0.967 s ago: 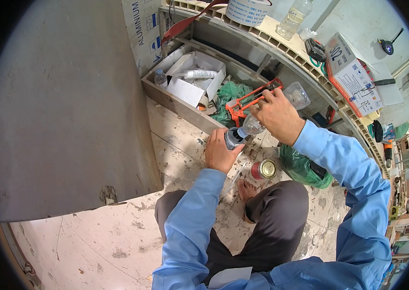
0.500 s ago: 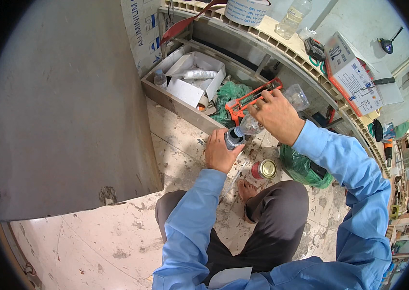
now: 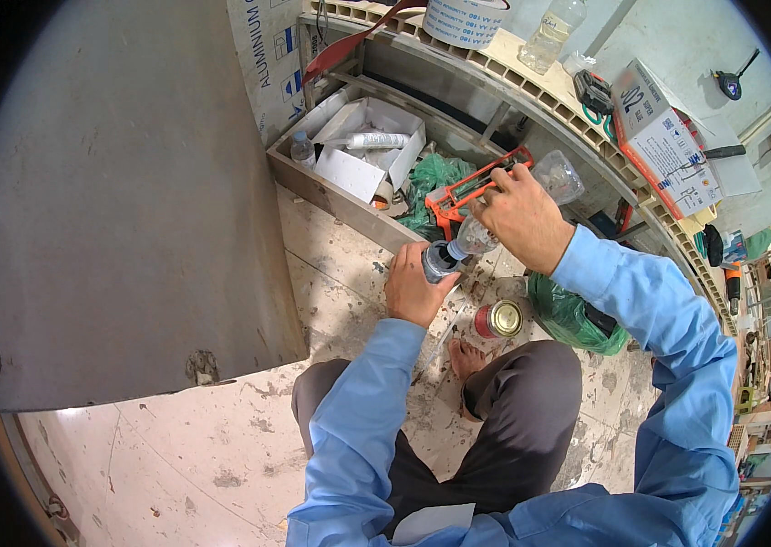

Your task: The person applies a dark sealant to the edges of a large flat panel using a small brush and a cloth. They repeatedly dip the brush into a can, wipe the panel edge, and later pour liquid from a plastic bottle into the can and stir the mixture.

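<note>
My left hand (image 3: pixel 414 290) is wrapped round a small clear plastic container (image 3: pixel 439 263), which looks dark inside. In my right hand (image 3: pixel 524 217) is a clear plastic bottle (image 3: pixel 475 238), tipped so that its neck rests at the container's mouth. The bottle's wide end sticks out beyond my fingers, and my hand hides its middle. Whether liquid is flowing I cannot tell. Just behind the bottle lies an orange caulking gun (image 3: pixel 445 204). A red tin (image 3: pixel 497 320) with a gold-coloured lid stands on the floor below my hands.
A drawer-like tray (image 3: pixel 340 200) holds a white box (image 3: pixel 383 118) with tubes, beside green plastic (image 3: pixel 436 179). A filled green bag (image 3: pixel 568 316) sits right of the tin. A shelf (image 3: pixel 513 73) curves above, and a large grey panel (image 3: pixel 130 210) stands left.
The bottle's neck has shifted slightly to the right and down at the container's mouth. The container has moved a touch left. Both hands keep their hold.
</note>
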Demonstrator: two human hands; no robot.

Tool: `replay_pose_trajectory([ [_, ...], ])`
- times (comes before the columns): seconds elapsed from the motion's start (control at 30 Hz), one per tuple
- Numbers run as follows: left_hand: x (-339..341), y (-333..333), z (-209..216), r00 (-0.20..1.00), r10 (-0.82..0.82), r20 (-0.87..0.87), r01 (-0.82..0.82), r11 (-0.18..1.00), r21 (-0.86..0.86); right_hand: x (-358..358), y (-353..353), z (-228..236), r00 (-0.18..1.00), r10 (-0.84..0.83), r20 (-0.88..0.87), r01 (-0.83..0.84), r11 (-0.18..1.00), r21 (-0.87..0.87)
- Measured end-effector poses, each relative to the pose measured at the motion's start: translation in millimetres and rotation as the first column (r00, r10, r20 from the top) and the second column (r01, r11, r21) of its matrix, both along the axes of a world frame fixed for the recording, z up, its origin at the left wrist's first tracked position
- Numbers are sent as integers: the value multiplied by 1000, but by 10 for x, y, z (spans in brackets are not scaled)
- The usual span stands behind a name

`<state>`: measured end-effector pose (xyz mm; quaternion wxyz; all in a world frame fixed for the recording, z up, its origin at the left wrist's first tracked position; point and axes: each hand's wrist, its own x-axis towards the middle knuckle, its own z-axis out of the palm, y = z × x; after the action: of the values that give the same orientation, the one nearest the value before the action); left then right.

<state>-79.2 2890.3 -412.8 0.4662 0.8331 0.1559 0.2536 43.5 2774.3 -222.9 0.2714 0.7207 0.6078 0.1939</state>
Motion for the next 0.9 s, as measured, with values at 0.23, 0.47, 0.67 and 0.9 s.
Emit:
replay_pose_trajectory([
  [0.23, -10, -18, 16, 1000, 2, 23, -2, 1000, -2, -7, -7, 47, 1000, 8, 10, -8, 1000, -5],
  [0.47, 2, -11, -3, 1000, -11, 17, 11, 1000, -1, -7, -17, 64, 1000, 8, 17, -8, 1000, 10],
  [0.67, -2, -10, -9, 1000, -9, 11, 9, 1000, 1, -1, -13, 89, 1000, -11, 0, 11, 999, -38],
  [0.9, 1, -3, -6, 1000, -6, -11, 6, 1000, 0, 9, -6, 82, 1000, 9, 16, -8, 1000, -26],
])
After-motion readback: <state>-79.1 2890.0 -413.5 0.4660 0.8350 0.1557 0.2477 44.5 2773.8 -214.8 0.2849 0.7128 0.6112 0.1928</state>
